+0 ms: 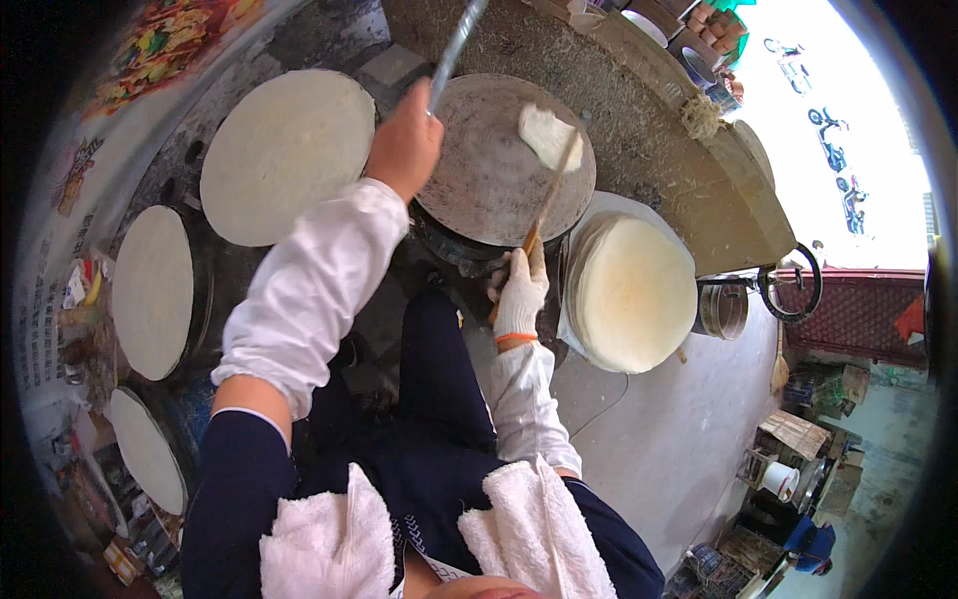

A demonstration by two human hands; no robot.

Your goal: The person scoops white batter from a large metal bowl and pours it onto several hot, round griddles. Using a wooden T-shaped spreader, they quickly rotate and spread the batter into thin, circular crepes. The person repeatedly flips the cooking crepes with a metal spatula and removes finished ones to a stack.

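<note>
My bare left hand (407, 145) is closed round a silver metal rod (457, 48), whose far end runs out of the top of the view. It is over the left edge of a round flat griddle (474, 155). In a white glove, my right hand (521, 292) grips a thin wooden stick (551, 195) at the griddle's near right edge. The stick's far end meets a small pale patch of dough or batter (544, 138) on the griddle. Left of my left hand, a large thin round flatbread (287, 155) covers another round plate.
A stack of round flatbreads (639, 295) stands to the right of the griddle. Two more flatbread-covered griddles (153, 293) curve down the left side. Behind the griddle is a brown counter (728, 215) with a black handwheel (793, 285) at its end.
</note>
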